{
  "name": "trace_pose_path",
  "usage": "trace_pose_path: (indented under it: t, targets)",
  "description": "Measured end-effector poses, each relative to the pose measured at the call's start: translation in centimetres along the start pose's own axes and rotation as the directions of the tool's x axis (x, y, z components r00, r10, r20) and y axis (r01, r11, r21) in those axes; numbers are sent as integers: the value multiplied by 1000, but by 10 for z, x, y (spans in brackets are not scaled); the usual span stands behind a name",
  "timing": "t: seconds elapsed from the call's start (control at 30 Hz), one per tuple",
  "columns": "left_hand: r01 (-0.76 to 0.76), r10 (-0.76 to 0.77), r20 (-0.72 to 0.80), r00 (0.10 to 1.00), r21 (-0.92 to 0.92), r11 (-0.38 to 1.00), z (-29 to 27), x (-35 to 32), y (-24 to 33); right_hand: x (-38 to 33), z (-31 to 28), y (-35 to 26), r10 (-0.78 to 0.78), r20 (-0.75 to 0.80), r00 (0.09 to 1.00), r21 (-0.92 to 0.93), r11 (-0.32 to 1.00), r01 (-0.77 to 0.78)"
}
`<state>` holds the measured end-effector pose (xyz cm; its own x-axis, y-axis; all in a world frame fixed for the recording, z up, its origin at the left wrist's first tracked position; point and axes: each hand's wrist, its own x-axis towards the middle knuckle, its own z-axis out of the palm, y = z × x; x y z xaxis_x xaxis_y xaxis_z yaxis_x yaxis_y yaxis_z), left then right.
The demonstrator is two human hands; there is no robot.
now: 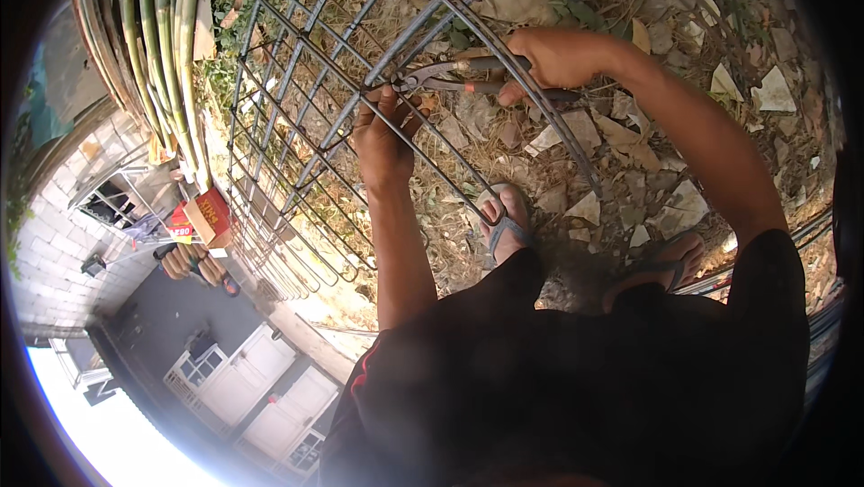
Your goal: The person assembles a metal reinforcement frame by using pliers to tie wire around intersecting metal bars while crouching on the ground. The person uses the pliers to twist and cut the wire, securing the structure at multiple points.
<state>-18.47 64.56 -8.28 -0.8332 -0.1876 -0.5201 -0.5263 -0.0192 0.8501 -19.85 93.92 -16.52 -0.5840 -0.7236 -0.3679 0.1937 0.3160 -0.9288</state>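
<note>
In the head view there is one pair of grey steel pincers [450, 76], one dark curved cage of crossed steel rebar [306, 109] and two hands. The right hand [549, 55] has its fingers wrapped tight around both pincer handles; the jaws sit just left of those fingers, at a bar crossing. The left hand [382, 131] curls its fingers around a bar right below the jaws. Dry leaves and pale stone shards [630, 163] litter the ground beneath; two sandalled feet [504, 217] stand below the fingers, green bamboo poles [157, 46] lean far left
</note>
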Motion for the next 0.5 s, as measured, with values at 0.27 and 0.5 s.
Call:
trace_pose_path:
  t: [0.27,0.5]
  targets:
    - [284,-117,474,873,-297,912,15,-20,-40,11,8,27,-37,214,976,520,850,-82]
    - [229,4,617,787,-297,927,35,7,-50,0,-13,-3,95,282,955,566,787,-245]
